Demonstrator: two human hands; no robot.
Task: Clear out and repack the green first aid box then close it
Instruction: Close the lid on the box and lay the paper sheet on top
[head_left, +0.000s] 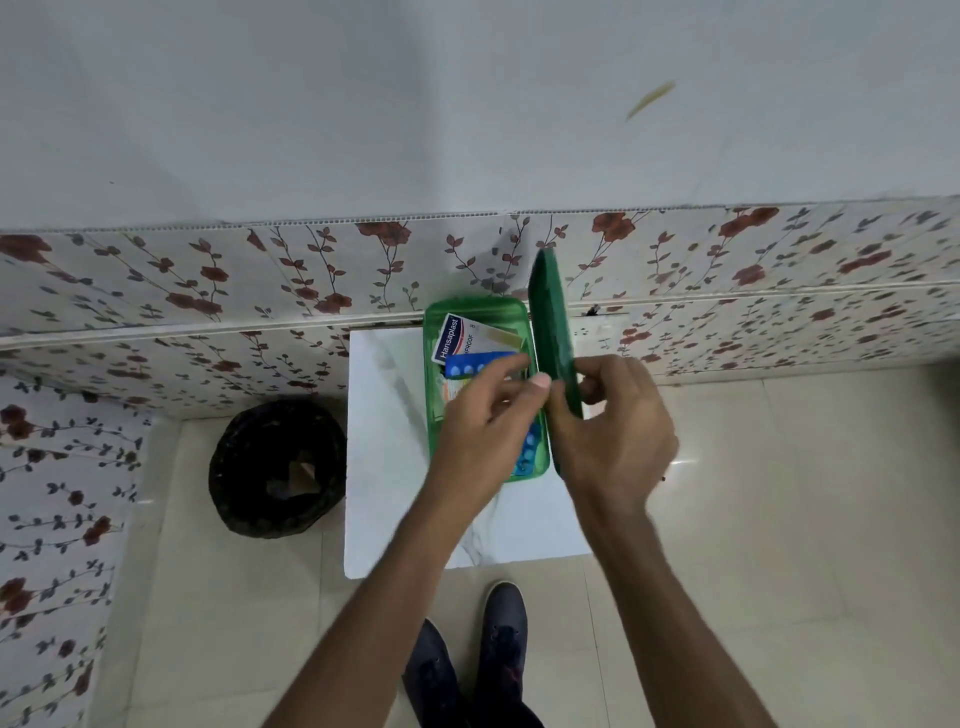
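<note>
The green first aid box (434, 364) lies on a small white marble-look table (384, 441), its lid (550, 322) standing upright on the right side. Inside I see a Hansaplast plaster packet (467, 338) and blue blister strips of pills (480, 364), more of them showing at the near end (530, 452). My right hand (613, 431) grips the near edge of the lid between thumb and fingers. My left hand (483, 431) hovers over the box's near half, thumb touching the lid's edge; whether it pinches anything is blurred.
A black bin (278, 467) with scraps inside stands on the tiled floor left of the table. The table backs onto a wall with floral tiles (208, 291). My dark shoes (478, 654) are just in front of the table.
</note>
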